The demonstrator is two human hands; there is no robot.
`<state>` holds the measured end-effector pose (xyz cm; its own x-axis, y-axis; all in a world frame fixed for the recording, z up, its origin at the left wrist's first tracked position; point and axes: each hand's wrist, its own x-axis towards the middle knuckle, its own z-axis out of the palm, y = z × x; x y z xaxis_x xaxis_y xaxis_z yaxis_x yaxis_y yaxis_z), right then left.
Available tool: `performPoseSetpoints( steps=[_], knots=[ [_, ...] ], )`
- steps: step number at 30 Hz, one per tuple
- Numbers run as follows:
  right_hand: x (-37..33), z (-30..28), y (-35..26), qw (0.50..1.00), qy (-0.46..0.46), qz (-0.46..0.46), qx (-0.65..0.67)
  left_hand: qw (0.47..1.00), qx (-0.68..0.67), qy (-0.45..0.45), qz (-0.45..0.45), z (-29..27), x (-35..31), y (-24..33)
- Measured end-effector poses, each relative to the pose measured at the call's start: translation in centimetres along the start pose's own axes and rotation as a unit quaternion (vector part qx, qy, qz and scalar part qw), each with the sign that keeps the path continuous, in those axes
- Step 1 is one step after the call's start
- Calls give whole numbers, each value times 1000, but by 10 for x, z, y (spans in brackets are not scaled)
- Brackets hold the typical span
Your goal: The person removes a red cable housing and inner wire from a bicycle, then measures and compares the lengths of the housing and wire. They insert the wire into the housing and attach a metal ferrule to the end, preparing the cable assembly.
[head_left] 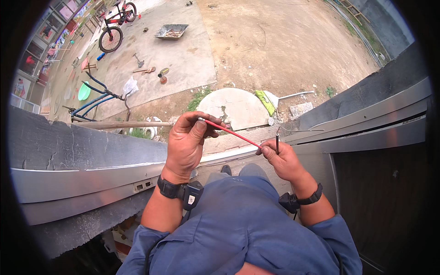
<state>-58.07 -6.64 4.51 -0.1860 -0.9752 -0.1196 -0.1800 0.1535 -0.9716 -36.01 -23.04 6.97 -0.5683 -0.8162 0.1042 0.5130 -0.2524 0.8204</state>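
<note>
A thin red cable-like tube [231,133] with a pale tip slants between my hands, in front of my body. My left hand [185,140] pinches it near the pale tip, between thumb and fingers. Lower and to the right, my right hand [283,160] closes on the tube's other end. A short black rod-like piece [277,143] also stands up out of my right hand. From near its top a thin bent wire [300,130] runs off to the right. What lies inside my right palm is hidden.
A doorway with metal-faced frame sides [91,183] flanks me. Beyond lie a round concrete slab [229,103], a green-and-white bag [266,101], a wooden pole [128,124], a blue bicycle frame [94,103], a green basin [84,91], a metal tray [170,32] and a bicycle [111,39].
</note>
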Motion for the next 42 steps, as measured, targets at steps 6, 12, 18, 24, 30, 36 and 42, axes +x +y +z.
performPoseSetpoints(
  steps=[6, 12, 18, 24, 30, 36, 42],
  knots=[
    [72, -13, -10, 998, -40, -49, -18, 1000, 7, 26, 14, -21, 38, 9],
    [163, -32, -8, 992, -121, -6, -31, 997, -5, 67, 31, -48, 86, 1],
    [288, -70, 13, 981, -192, 29, -24, 991, -12, 135, 9, -76, 167, -26],
    [401, -123, 23, 966, -248, 41, -61, 975, -36, 217, -20, -74, 272, -51],
    [482, -143, 2, 957, -283, 59, -35, 965, -31, 260, 1, -71, 342, -39],
    [560, -133, -5, 941, -314, 80, -93, 959, -20, 284, 3, -102, 388, -23],
    [667, -101, -18, 937, -336, -12, -96, 956, -100, 274, 31, -175, 449, -7]
  ],
)
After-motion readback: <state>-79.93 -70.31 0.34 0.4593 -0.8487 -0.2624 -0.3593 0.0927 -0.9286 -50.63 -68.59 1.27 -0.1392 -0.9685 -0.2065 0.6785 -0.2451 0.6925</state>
